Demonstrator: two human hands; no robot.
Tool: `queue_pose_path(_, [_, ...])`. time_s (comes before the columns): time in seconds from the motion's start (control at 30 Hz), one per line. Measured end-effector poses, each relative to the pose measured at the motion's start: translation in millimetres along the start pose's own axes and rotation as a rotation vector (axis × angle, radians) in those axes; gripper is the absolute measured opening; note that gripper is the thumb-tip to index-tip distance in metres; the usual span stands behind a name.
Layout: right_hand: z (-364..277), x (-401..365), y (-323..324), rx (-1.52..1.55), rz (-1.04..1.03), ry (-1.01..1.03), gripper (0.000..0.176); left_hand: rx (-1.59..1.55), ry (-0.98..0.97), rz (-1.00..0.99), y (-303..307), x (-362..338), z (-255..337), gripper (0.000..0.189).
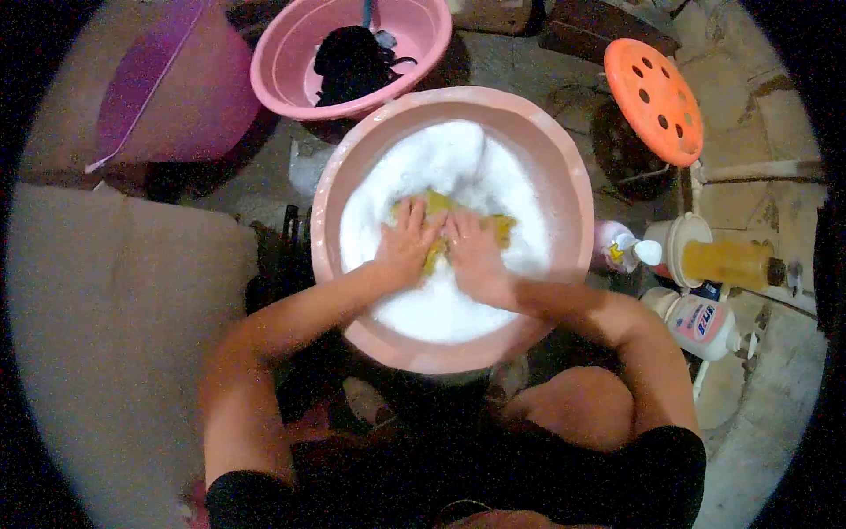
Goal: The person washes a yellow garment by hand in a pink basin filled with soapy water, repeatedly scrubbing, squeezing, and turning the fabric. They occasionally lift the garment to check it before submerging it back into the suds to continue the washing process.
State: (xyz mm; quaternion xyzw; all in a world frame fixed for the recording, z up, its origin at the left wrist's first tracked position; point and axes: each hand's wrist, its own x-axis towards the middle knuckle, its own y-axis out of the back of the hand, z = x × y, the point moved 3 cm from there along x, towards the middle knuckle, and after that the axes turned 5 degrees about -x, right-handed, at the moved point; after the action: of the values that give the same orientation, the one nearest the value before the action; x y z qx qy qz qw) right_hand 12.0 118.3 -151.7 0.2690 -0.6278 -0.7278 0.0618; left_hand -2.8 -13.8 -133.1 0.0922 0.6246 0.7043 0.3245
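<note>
Pink basin [291, 84] of dark clothes [352, 62], purple bucket [167, 88], orange stool [654, 100], detergent bottle [701, 324]

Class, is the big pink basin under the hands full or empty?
Full: white suds cover most of the basin, around a yellow cloth.

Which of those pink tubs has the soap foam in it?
The large basin nearest the person, full of white foam, where the left hand and right hand press a yellow cloth. The smaller basin behind holds only dark clothes.
</note>
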Motion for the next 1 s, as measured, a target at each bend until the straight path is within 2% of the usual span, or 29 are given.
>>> queue_pose_path(0.03, [0,1,-1,-0.329,0.109,-0.002,0.057,-0.022,0.004,-0.014,-20,14,-7,0.078])
queue_pose_path(0.07, [8,5,-3,-0.328,0.099,0.002,0.057,-0.044,0.016,-0.028,-21,25,-10,0.079])
queue_pose_path(0.1, [15,13,-10,-0.233,0.006,0.032,0.055,-0.113,-0.024,-0.004,-19,33,-16,0.061])
queue_pose_path(0.13, [25,22,-20,-0.042,-0.161,0.089,0.053,-0.115,-0.02,-0.008,-17,44,-28,0.061])
queue_pose_path(0.2, [51,31,-44,0.292,-0.322,0.22,0.049,-0.522,-0.049,-0.352,-26,63,-54,0.047])
queue_pose_path(0.23, [72,39,-67,0.398,-0.362,0.279,0.047,-0.552,-0.214,-0.272,-29,71,-64,0.034])
queue_pose_path(0.27, [82,40,-82,0.473,-0.391,0.32,0.045,-0.55,-0.214,-0.268,-50,79,-76,0.034])
queue_pose_path(0.3, [91,42,-103,0.507,-0.39,0.353,0.043,-0.997,0.209,-0.292,-87,86,-96,0.032])
queue_pose_path(0.37, [96,60,-97,0.768,-0.333,0.238,0.038,-1.405,0.642,-0.282,-161,116,-131,0.036])
queue_pose_path(0.43, [99,95,-126,0.966,-0.097,0.112,0.034,-0.728,0.374,-0.169,-86,118,-101,0.039])
queue_pose_path(0.47, [103,125,-180,1.031,0.176,0.107,0.034,-0.59,0.319,-0.072,-67,117,-90,0.041])
queue_pose_path(0.53, [84,119,-107,0.963,0.039,0.011,0.032,-0.525,0.235,0.203,-50,111,-85,0.045])
queue_pose_path(0.57, [88,110,-63,0.885,-0.099,-0.099,0.031,-0.664,0.246,0.405,13,73,-54,0.042])
queue_pose_path(0.6, [93,96,-30,0.883,-0.085,-0.097,0.031,-0.576,0.318,0.461,38,55,-49,0.04])
queue_pose_path(0.63, [98,77,-1,0.939,0.134,-0.142,0.032,-0.492,0.394,0.504,49,38,-53,0.038])
queue_pose_path(0.67, [104,64,7,1.05,0.212,-0.222,0.032,-0.475,0.414,0.586,58,28,-67,0.036])
queue_pose_path(0.7, [110,51,14,1.161,0.301,-0.295,0.033,-0.545,0.335,0.728,78,15,-70,0.035])
queue_pose_path(0.73, [122,47,18,1.323,0.266,-0.397,0.033,-0.572,0.312,0.736,92,5,-76,0.034])
queue_pose_path(0.77, [126,35,45,1.339,0.414,-0.287,0.034,-0.553,0.387,0.692,112,-7,-74,0.034])
queue_pose_path(0.8, [130,14,79,1.347,0.563,-0.176,0.036,-0.545,0.288,0.791,127,-11,-76,0.036])
queue_pose_path(0.87, [124,-21,141,1.498,0.558,-0.177,0.04,-0.679,0.245,0.86,171,-26,-49,0.035])
queue_pose_path(0.93, [133,-39,182,1.226,0.782,0.192,0.035,-0.568,0.236,0.954,194,-33,-27,0.026])
queue_pose_path(0.97, [127,-51,201,1.342,0.798,0.233,0.03,-0.515,0.184,1.0,205,-37,-19,0.018])
queue_pose_path(1.0, [122,-62,218,1.456,0.816,0.278,0.03,-0.516,0.184,0.998,207,-37,-17,0.018])
